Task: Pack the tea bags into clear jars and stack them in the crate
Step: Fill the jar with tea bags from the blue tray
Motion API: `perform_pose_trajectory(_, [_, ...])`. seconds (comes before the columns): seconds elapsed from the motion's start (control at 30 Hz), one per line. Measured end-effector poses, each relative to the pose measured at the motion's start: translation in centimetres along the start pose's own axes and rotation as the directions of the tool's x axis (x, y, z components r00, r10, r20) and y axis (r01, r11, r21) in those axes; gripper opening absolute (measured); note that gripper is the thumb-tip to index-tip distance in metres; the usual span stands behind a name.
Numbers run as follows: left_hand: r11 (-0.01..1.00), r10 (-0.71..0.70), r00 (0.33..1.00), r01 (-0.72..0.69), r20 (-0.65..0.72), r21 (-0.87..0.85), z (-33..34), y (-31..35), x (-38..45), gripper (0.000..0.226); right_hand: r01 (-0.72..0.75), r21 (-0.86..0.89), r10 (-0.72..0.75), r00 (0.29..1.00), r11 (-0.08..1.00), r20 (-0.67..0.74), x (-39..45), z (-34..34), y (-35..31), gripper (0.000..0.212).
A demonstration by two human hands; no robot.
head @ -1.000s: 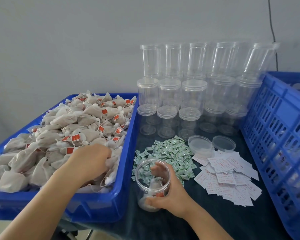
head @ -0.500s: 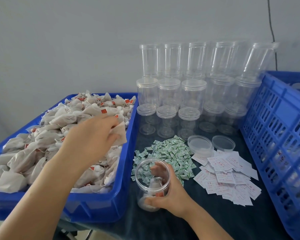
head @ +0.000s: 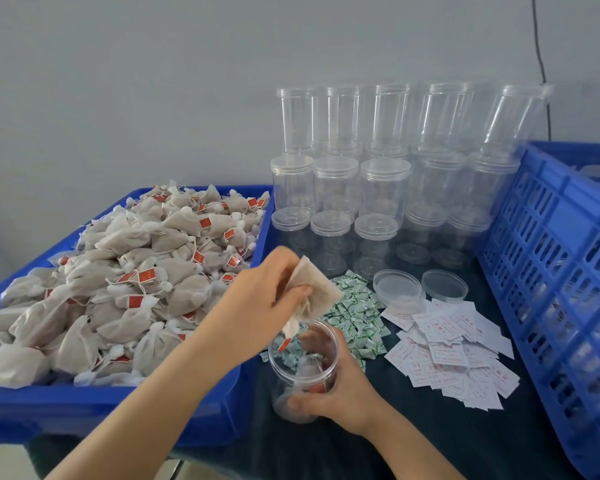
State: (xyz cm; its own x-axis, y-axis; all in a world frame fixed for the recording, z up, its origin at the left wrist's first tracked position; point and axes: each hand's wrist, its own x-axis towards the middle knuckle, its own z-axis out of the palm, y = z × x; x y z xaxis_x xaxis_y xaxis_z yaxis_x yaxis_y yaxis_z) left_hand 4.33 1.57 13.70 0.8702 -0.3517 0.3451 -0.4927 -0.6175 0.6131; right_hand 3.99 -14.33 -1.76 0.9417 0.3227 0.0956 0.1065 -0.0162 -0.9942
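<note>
A tea bag held over an open jar near the table's front edge.

The left hand [head: 257,306] pinches one tea bag [head: 312,292] just above the mouth of the open jar [head: 303,372], which the right hand [head: 340,393] grips round its side; at least one bag already lies inside. Left of the jar, a blue tray [head: 125,403] is heaped with tea bags [head: 136,282], too many to count. Behind lie green sachets [head: 354,317], two loose lids [head: 420,289], white paper slips [head: 454,351] and stacked empty jars [head: 378,188]. A blue crate [head: 551,271] stands at the right edge.
</note>
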Motion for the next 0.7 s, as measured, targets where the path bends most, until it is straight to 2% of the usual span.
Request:
perform_pose_trajectory(0.17, [0.972, 0.016, 0.987, -0.054, 0.161, 0.23, 1.6, -1.7, -0.5, 0.014, 0.037, -0.028, -0.037, 0.999, 0.999, 0.022, 0.2, -0.5, 0.6, 0.076])
perform_pose_trajectory(0.37, [0.891, 0.044, 0.967, -0.151, 0.25, 0.428, 2.7, -1.9, -0.5, 0.012, 0.056, -0.012, -0.055, 0.998, 0.998, 0.023, 0.2, -0.4, 0.3, 0.067])
perform_pose_trajectory(0.53, [0.825, -0.032, 0.926, -0.187, 0.375, 0.533, 3.7, -1.3, 0.4, 0.014, 0.035, -0.006, -0.035, 0.999, 0.999, 0.025, -0.1, -0.5, 0.2, 0.075])
perform_pose_trajectory(0.7, [0.758, -0.106, 0.893, -0.212, 0.438, 0.617, 4.5, -0.7, 1.0, 0.013, 0.027, -0.02, -0.027, 1.0, 0.999, 0.009, -0.2, -0.4, 0.1, 0.081])
